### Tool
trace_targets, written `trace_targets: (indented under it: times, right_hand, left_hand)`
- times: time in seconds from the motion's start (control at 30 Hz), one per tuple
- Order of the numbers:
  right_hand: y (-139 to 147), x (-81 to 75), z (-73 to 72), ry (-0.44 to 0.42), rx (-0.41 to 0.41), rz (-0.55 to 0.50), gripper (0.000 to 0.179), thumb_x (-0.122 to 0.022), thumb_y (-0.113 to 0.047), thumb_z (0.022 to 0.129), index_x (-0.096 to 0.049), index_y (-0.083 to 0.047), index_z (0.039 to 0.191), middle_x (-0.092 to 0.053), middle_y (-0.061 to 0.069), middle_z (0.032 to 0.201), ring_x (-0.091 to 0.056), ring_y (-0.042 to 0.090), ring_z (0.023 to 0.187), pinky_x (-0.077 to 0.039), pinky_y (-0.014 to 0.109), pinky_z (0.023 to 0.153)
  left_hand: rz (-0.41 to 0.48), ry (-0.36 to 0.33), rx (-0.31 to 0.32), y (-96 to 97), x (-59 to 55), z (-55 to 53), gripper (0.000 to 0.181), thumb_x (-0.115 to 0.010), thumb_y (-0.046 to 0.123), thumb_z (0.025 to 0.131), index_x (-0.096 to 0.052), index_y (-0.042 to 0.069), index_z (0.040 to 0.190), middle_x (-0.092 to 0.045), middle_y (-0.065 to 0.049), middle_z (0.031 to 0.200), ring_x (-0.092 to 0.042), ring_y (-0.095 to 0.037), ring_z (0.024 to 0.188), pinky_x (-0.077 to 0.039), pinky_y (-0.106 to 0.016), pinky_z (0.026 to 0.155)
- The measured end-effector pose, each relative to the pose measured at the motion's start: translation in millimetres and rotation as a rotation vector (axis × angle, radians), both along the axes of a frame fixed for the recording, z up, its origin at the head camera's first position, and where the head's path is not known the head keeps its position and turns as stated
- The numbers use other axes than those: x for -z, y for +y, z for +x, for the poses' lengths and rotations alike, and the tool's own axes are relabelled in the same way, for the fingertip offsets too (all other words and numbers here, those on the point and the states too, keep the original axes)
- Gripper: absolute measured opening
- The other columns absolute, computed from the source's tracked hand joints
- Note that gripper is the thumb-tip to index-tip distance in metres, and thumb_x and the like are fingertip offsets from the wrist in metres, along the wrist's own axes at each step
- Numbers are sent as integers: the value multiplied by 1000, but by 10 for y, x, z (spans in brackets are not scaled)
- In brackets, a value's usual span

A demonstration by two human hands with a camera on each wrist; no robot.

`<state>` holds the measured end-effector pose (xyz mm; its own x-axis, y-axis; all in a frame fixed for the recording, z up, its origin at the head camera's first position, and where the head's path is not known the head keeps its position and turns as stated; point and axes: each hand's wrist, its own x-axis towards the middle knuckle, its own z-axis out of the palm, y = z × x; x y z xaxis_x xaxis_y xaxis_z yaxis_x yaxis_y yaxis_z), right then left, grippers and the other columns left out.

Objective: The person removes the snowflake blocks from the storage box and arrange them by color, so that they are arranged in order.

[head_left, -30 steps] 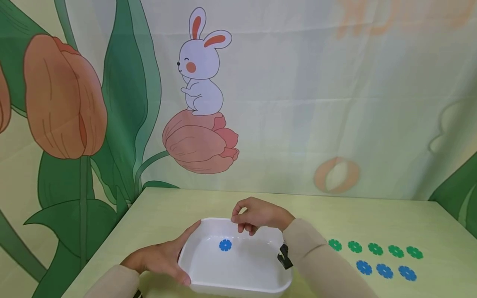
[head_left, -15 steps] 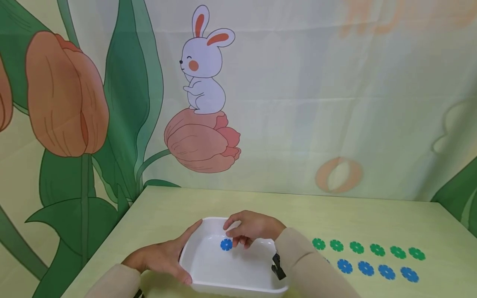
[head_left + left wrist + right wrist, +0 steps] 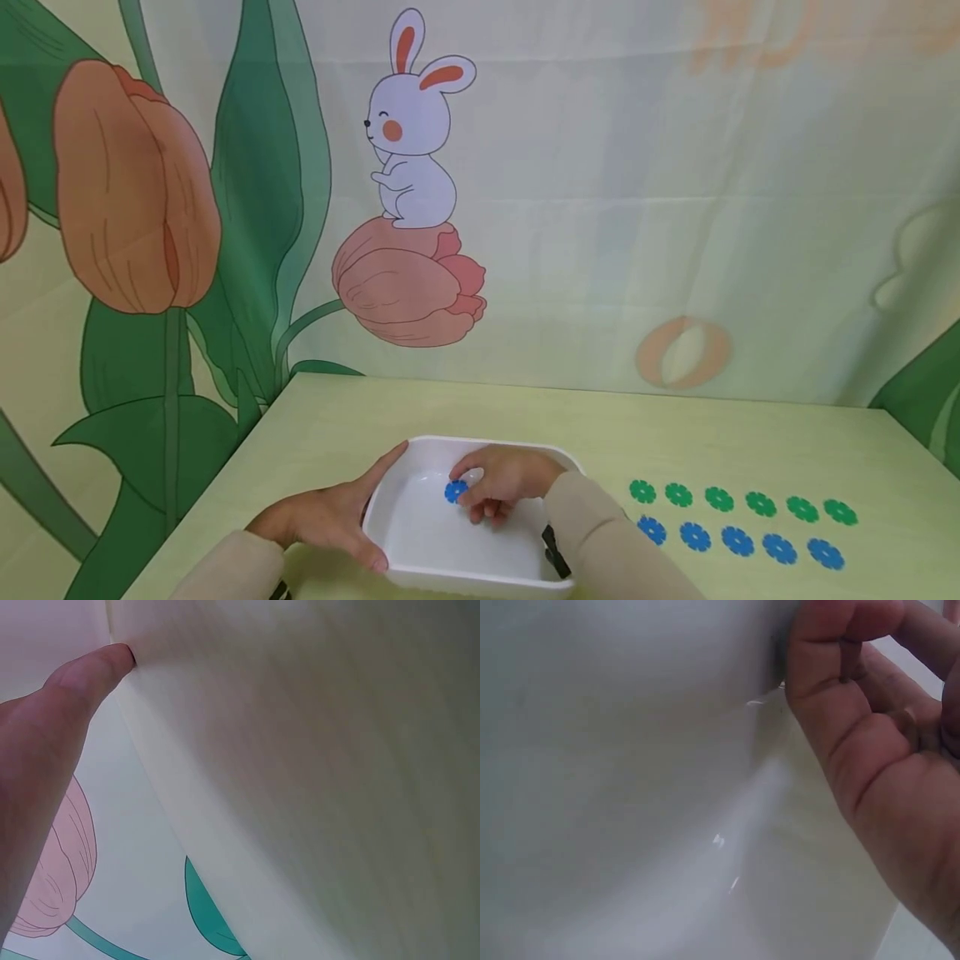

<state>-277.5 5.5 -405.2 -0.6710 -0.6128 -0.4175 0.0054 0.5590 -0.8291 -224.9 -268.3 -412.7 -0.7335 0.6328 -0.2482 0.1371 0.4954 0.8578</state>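
A white rectangular dish [image 3: 442, 547] with raised walls sits on the table before me. My left hand [image 3: 322, 518] grips its left end, thumb at the near corner and fingers along the far one. Inside lies a single blue flower-shaped disc [image 3: 453, 492], a notched plastic piece. My right hand [image 3: 510, 477] reaches down into the dish and pinches that disc's right edge between thumb and index finger. The other right fingers are curled. In the right wrist view, the right hand [image 3: 870, 727] is close against the glossy dish wall, with the disc hidden.
To the right on the pale table [image 3: 750, 442], a row of green flower discs [image 3: 718, 499] lies behind a row of blue flower discs [image 3: 738, 542]. A printed cloth [image 3: 555, 250] with a rabbit and tulips hangs behind the table.
My right hand has come down from above the dish's far rim, moving left and nearer, to the blue disc. The left hand keeps its grip; more discs show past the right sleeve.
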Motion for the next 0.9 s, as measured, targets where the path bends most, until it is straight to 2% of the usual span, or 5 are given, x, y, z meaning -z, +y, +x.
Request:
trace_targets:
  times: [0.2,0.37,0.67,0.8,0.9]
  right_hand:
    - [-30,30,38,103,-17,78,17,-72,-7,91,-62,-10,104,-65,8,68,-51,15,53,-49,24,50]
    - [-36,44,78,187,-27,127,20,-77,-4,86,-58,-8,91,-64,6,62,-48,12,50,-47,22,48]
    - [60,1,86,152,-45,116,20,-74,-11,90,-58,-6,80,-62,5,59,-52,14,48,-50,25,50]
    - [103,-96,53,98,-54,65,20,-72,-15,92,-60,-5,80,-58,4,61,-52,14,50,-52,26,52]
    - [127,-198,20,100,-73,60,22,-71,-20,94,-61,-5,80,-54,3,62,-49,14,50,-53,26,54]
  left_hand:
    - [14,21,9,3,-2,3,134,-88,38,74,12,15,159,-32,-18,144,-47,-27,115,-47,-33,94]
    - [38,29,16,0,9,9,134,-89,35,73,12,15,159,-33,-19,143,-47,-28,115,-47,-31,93]
    - [40,20,12,9,22,0,135,-89,36,73,12,15,159,-33,-19,143,-47,-28,115,-47,-31,93]
    - [40,15,14,6,27,-7,135,-89,37,73,13,15,159,-32,-18,144,-48,-27,115,-48,-31,93]
    - [36,12,13,2,30,-6,134,-89,38,74,13,16,159,-32,-17,144,-48,-27,114,-49,-31,92]
